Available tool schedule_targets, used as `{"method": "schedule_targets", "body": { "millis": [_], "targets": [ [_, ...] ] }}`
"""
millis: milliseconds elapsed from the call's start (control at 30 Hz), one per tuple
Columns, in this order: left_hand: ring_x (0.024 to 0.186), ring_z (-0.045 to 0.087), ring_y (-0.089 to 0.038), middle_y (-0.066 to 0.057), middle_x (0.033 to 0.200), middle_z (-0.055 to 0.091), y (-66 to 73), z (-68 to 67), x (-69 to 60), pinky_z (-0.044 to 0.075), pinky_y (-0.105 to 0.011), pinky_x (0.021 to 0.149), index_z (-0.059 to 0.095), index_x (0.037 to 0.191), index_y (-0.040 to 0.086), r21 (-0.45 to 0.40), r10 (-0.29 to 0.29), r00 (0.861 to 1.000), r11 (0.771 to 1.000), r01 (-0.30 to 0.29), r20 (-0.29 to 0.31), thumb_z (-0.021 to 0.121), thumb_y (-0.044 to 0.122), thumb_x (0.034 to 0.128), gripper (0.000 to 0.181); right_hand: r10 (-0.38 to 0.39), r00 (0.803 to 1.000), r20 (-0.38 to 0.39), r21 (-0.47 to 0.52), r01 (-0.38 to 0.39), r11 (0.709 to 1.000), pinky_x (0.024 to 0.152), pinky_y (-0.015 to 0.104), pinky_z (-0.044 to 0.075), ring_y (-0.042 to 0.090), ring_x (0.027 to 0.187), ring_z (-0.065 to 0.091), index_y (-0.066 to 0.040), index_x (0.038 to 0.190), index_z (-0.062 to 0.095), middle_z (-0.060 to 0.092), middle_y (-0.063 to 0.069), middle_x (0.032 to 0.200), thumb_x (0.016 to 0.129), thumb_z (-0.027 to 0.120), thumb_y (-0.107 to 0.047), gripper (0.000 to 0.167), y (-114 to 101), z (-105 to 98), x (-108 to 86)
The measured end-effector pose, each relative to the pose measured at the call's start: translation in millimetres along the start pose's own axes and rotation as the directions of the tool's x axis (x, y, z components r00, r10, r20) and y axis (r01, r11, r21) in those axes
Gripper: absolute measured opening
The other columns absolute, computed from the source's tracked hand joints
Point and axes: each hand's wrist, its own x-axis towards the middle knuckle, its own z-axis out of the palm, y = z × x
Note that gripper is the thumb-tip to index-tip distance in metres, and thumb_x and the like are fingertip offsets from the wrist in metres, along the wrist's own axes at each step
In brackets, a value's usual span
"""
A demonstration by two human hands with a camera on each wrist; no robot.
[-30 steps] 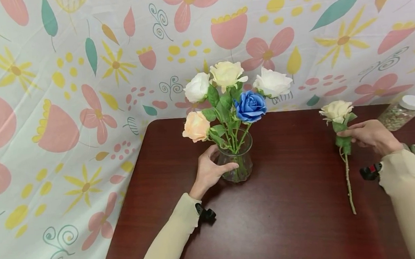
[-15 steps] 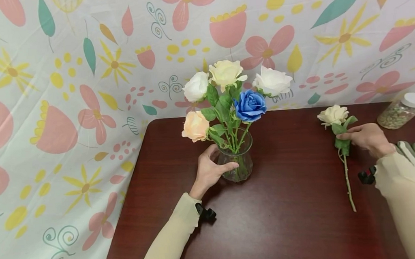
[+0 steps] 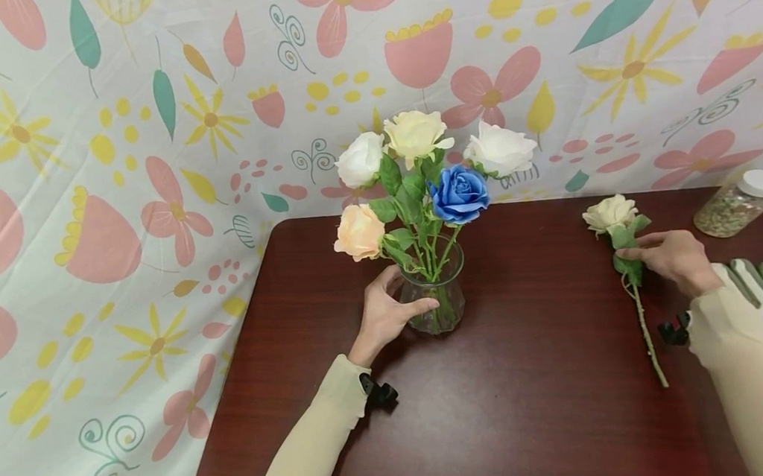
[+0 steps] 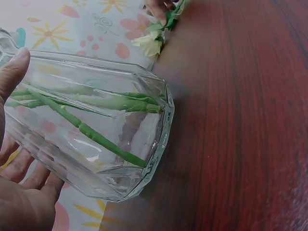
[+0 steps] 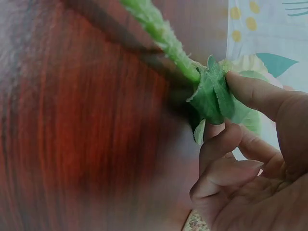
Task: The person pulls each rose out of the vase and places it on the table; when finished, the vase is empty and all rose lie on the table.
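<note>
Right hand [image 3: 675, 256]: thumb and fingertips closed in a pinch, remaining fingers curled beneath. Held: one cream rose [image 3: 610, 214], gripped by the leaves at the upper stem. Bloom just beyond the fingertips; stem [image 3: 646, 329] trailing from them toward the person, slightly slanted. Petals ruffled, layered, pale cream. Leaves [image 5: 214, 98] green, veined, with a fabric-like look, bunched between thumb and fingers. Stem slender, green, rough-surfaced. Whether its end touches the table cannot be told.

Left hand [image 3: 384, 316]: curved about a glass vase [image 3: 444, 315], thumb on the near side, fingers around the far side, spread by the vase's width. Vase upright, clear, faceted, with flared rim and thick angular base. Inside, beside the thumb: smooth green stems reaching the bottom.

Above the left fingers: blue rose [image 3: 460, 194], peach rose [image 3: 359, 232], pale yellow rose [image 3: 416, 136] and two white roses [image 3: 501, 149], amid green leaves.

Beyond the right fingers, to their right: clear jar [image 3: 723, 215], white lid, tilted in view, small pale-green pieces within.

Beneath both hands: table [image 3: 536, 405], glossy red-brown, wood-grained. Behind: white cloth [image 3: 205, 50], printed with flowers, lightly creased.
</note>
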Motion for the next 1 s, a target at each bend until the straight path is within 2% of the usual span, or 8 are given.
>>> {"method": "schedule_targets", "body": {
  "millis": [167, 367, 500, 600, 667, 733, 867, 1000],
  "targets": [
    [0.130, 0.071, -0.031, -0.014, 0.136, 0.075, 0.5, 0.1, 0.4, 0.058, -0.039, 0.114, 0.071, 0.139, 0.011, -0.011, 0.011, 1.000, 1.000, -0.011, 0.001, 0.100, 0.042, 0.0791, 0.074, -0.011, 0.999, -0.036, -0.025, 0.010, 1.000, 0.107, 0.075, 0.045, 0.068, 0.138, 0.039, 0.010, 0.148, 0.054, 0.039, 0.046, 0.158, 0.107, 0.061, -0.057, 0.079, -0.3, 0.1, -4.7],
    [0.131, 0.071, -0.031, -0.014, 0.137, 0.075, 1.1, 0.3, -0.1, 0.058, -0.040, 0.115, 0.071, 0.140, 0.011, -0.014, 0.003, 1.000, 1.000, -0.003, -0.003, 0.100, 0.038, 0.0792, 0.073, -0.034, 0.995, -0.097, -0.033, 0.031, 0.999, 0.103, 0.074, 0.046, 0.067, 0.133, 0.045, 0.011, 0.145, 0.056, 0.046, 0.045, 0.153, 0.107, 0.062, -0.053, 0.074, -1.9, -1.0, -14.1],
    [0.131, 0.071, -0.031, -0.014, 0.137, 0.075, 1.0, 0.4, -0.3, 0.058, -0.040, 0.115, 0.071, 0.141, 0.011, -0.019, 0.003, 1.000, 1.000, -0.003, -0.001, 0.099, 0.051, 0.0770, 0.080, -0.035, 0.987, -0.155, -0.003, 0.035, 0.999, 0.095, 0.066, 0.051, 0.064, 0.132, 0.049, 0.009, 0.144, 0.058, 0.055, 0.042, 0.148, 0.105, 0.067, -0.053, 0.074, -7.5, -1.0, -21.9],
    [0.132, 0.071, -0.031, -0.014, 0.138, 0.075, 0.6, 0.2, -0.6, 0.057, -0.040, 0.116, 0.071, 0.142, 0.012, -0.020, 0.002, 1.000, 1.000, -0.002, 0.001, 0.097, 0.060, 0.0749, 0.086, -0.040, 0.977, -0.210, -0.001, 0.041, 0.999, 0.082, 0.044, 0.052, 0.058, 0.128, 0.055, 0.008, 0.143, 0.062, 0.079, 0.017, 0.104, 0.103, 0.071, -0.053, 0.073, -14.0, -0.4, -26.6],
    [0.132, 0.070, -0.031, -0.013, 0.138, 0.075, 0.3, 0.1, -0.7, 0.057, -0.040, 0.117, 0.070, 0.142, 0.012, -0.021, 0.002, 1.000, 1.000, -0.002, 0.002, 0.097, 0.060, 0.0751, 0.086, -0.044, 0.971, -0.234, 0.009, 0.047, 0.999, 0.075, 0.032, 0.048, 0.052, 0.125, 0.057, 0.007, 0.143, 0.063, 0.072, -0.012, 0.082, 0.103, 0.071, -0.053, 0.073, -20.4, 0.0, -31.3],
    [0.132, 0.070, -0.031, -0.013, 0.138, 0.074, -0.1, -0.1, -0.9, 0.057, -0.040, 0.117, 0.070, 0.142, 0.012, -0.022, 0.003, 1.000, 1.000, -0.003, 0.003, 0.098, 0.056, 0.0763, 0.084, -0.047, 0.965, -0.258, 0.020, 0.054, 0.998, 0.072, 0.024, 0.043, 0.035, 0.115, 0.061, 0.005, 0.144, 0.064, 0.053, -0.039, 0.075, 0.102, 0.071, -0.055, 0.073, -28.8, 0.9, -36.5],
    [0.133, 0.070, -0.031, -0.013, 0.139, 0.074, -0.3, -0.4, -0.6, 0.056, -0.040, 0.117, 0.070, 0.143, 0.013, -0.025, 0.008, 1.000, 1.000, -0.008, 0.006, 0.099, 0.049, 0.0783, 0.080, -0.074, 0.944, -0.321, 0.068, 0.101, 0.993, 0.074, 0.019, 0.040, -0.008, 0.094, 0.048, 0.002, 0.146, 0.065, 0.041, -0.056, 0.068, 0.102, 0.071, -0.055, 0.072, -50.0, 5.7, -50.1],
    [0.133, 0.070, -0.032, -0.014, 0.139, 0.074, -0.2, -0.8, -0.2, 0.056, -0.036, 0.117, 0.070, 0.143, 0.012, -0.028, 0.015, 1.000, 0.999, -0.015, 0.006, 0.098, 0.054, 0.0773, 0.083, -0.110, 0.908, -0.405, 0.135, 0.179, 0.975, 0.069, 0.015, 0.040, -0.021, 0.083, 0.044, -0.003, 0.143, 0.070, 0.046, -0.058, 0.071, 0.102, 0.074, -0.050, 0.063, -72.7, 14.9, -64.4]
  ]
}}
